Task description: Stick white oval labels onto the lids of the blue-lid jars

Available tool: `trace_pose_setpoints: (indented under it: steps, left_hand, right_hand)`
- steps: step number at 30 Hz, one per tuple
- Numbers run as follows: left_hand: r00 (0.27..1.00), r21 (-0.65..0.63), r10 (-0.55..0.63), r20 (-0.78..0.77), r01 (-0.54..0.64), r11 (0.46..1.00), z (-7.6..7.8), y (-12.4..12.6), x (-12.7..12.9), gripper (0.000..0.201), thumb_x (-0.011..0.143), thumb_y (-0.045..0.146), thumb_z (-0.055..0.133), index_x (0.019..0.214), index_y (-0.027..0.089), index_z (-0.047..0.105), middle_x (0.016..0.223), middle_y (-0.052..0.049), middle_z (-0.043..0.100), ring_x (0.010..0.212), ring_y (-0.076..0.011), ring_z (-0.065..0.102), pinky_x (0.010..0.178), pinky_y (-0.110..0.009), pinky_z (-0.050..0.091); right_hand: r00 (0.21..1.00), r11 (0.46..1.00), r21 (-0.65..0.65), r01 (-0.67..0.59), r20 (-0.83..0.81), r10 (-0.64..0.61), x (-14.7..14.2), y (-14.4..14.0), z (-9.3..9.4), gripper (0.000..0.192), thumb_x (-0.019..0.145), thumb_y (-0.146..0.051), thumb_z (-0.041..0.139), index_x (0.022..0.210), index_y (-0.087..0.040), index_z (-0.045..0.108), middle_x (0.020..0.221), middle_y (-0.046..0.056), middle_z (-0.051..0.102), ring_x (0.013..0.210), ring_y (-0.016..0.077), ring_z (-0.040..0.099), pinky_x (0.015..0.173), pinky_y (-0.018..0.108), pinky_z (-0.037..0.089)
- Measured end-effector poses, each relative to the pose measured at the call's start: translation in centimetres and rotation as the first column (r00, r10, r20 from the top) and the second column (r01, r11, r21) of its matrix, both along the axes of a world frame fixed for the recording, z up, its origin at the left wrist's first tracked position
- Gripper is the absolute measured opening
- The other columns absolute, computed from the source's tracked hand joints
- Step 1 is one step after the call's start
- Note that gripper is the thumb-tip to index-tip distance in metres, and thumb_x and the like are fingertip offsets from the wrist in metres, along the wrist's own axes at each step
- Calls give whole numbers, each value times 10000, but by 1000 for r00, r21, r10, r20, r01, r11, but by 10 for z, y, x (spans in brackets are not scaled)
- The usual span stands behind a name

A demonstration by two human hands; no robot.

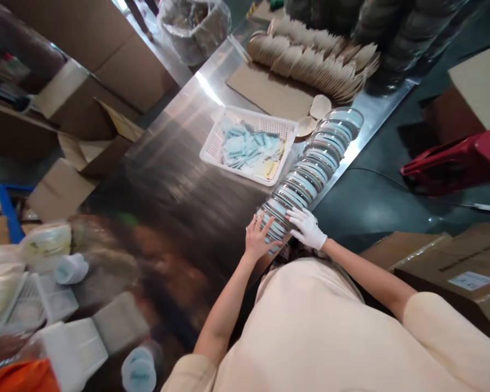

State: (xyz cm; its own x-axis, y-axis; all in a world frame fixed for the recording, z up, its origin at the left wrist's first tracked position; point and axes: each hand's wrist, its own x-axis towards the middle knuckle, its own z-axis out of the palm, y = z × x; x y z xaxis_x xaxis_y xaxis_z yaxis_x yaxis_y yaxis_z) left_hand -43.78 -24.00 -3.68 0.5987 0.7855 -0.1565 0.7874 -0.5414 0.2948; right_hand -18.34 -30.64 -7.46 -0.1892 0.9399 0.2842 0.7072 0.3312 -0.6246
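A long row of round, clear-rimmed lids or shallow tubs (pixel 306 174) lies on edge along the right side of the metal table, packed face to face; their exact kind is hard to tell. At its near end, my bare left hand (pixel 259 238) rests on the left side with fingers spread. My right hand (pixel 306 227), in a white glove, touches the right side with its fingers stretched out. Left of the row stands a white plastic basket (pixel 206 149) holding many small pale-blue printed packets (pixel 249 144) and a few yellowish ones.
Beyond the basket, a cardboard sheet (pixel 261 90) and rows of stacked brown paper discs or lids (pixel 310 57) lie on the metal table (pixel 163 163). Two pale discs (pixel 320 107) sit beside them. Cartons (pixel 445 261) flank the right, a red machine part (pixel 457 163) too. Blurred containers (pixel 139 370) crowd the lower left.
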Motion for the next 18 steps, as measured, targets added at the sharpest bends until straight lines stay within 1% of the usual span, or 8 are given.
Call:
trace_pose_setpoints:
  steps: [2, 4, 8, 10, 13, 15, 16, 18]
  left_hand:
    - [999, 21, 22, 43, -23, 1000, -4, -1, -2, 957, 831, 798, 537, 1590, 242, 360, 1664, -123, 289, 1546, -369, 219, 1217, -517, 290]
    - [994, 47, 55, 99, -60, 997, -9, -5, -3, 898, 898, 757, 458, 1597, 207, 337, 1669, -150, 263, 1535, -361, 257, 1198, -515, 326]
    - [968, 75, 173, 183, -189, 979, -16, -15, -7, 643, 1023, 539, 346, 1587, 229, 356, 1641, -157, 331, 1499, -326, 355, 1179, -529, 359]
    - [966, 67, 178, 190, -193, 979, -16, -17, -10, 598, 1032, 479, 354, 1585, 252, 349, 1613, -152, 387, 1493, -317, 371, 1187, -551, 346]
    - [963, 76, 191, 190, -209, 975, -10, -11, -9, 653, 1008, 492, 417, 1604, 264, 273, 1567, -164, 443, 1504, -350, 340, 1194, -634, 295]
    - [951, 103, 226, 211, -252, 962, -1, 2, 8, 743, 981, 526, 470, 1620, 264, 194, 1542, -171, 463, 1510, -370, 319, 1191, -666, 281]
    - [946, 117, 228, 229, -259, 959, 4, 12, 24, 775, 972, 538, 489, 1623, 264, 170, 1535, -171, 470, 1511, -370, 316, 1194, -664, 281]
    - [954, 127, 164, 252, -200, 971, 17, 38, 76, 787, 967, 542, 506, 1622, 260, 170, 1530, -160, 476, 1513, -348, 321, 1209, -626, 290]
  right_hand:
    - [991, 993, 37, 113, -74, -110, 16, -11, 3, 410, 964, -327, 560, 1363, -234, 576, 1440, 109, 593, 1379, 257, 503, 1125, 513, 405]
    - [958, 964, 43, 264, -128, -257, 35, -20, 1, 384, 961, -310, 551, 1333, -227, 600, 1380, 108, 633, 1288, 247, 580, 1077, 479, 469]
    - [828, 845, -59, 532, -175, -533, 85, -27, -9, 378, 962, -327, 505, 1284, -189, 646, 1277, 120, 685, 1192, 253, 635, 1062, 474, 495]
    - [766, 789, -141, 598, -189, -614, 116, -24, -16, 379, 953, -359, 494, 1232, -185, 680, 1228, 121, 706, 1149, 252, 655, 1059, 474, 500]
    - [707, 739, -256, 623, -221, -672, 168, -8, -28, 396, 929, -403, 495, 1174, -184, 715, 1190, 120, 725, 1122, 251, 673, 1062, 462, 502]
    - [678, 714, -322, 622, -235, -697, 207, 14, -36, 408, 924, -428, 497, 1166, -191, 725, 1202, 116, 726, 1145, 254, 668, 1078, 457, 488]
    - [667, 703, -352, 619, -238, -706, 228, 28, -39, 413, 924, -438, 501, 1173, -197, 726, 1219, 114, 722, 1163, 256, 661, 1086, 455, 480]
    - [635, 670, -401, 625, -237, -735, 270, 63, -45, 426, 907, -440, 531, 1206, -200, 716, 1238, 118, 716, 1178, 266, 654, 1084, 457, 475]
